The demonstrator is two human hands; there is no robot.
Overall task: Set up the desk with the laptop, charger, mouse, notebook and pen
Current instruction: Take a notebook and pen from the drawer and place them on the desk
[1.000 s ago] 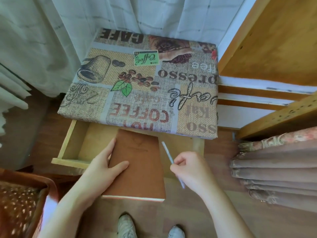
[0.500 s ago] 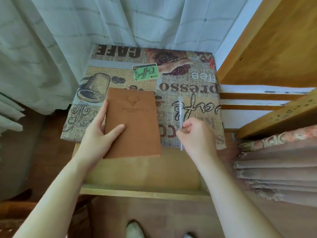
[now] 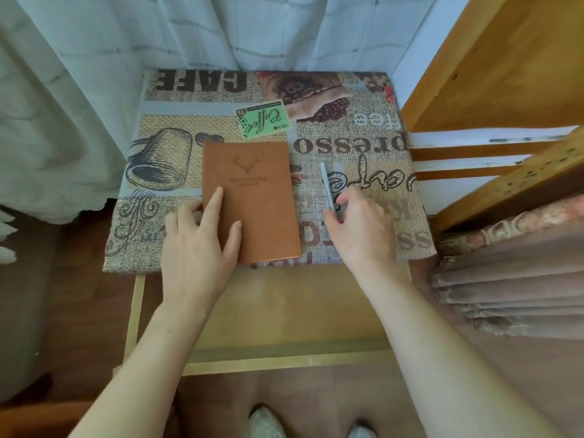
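step: laying notebook + pen | brown notebook (image 3: 251, 200) flat on coffee-print desk cloth (image 3: 363, 147), left hand (image 3: 197, 245) fingers spread flat on cover | right hand (image 3: 358, 226) pinching pen (image 3: 327, 186) beside it | tip: lower pen parallel to notebook, let go gently so it won't roll; open drawer (image 3: 284, 311) below front edge

Both forearms are bare with no sleeves in view, the left hand (image 3: 197, 248) and right hand (image 3: 360, 232) carry no rings or gloves, and two light-coloured shoes (image 3: 265, 422) show at the bottom edge.
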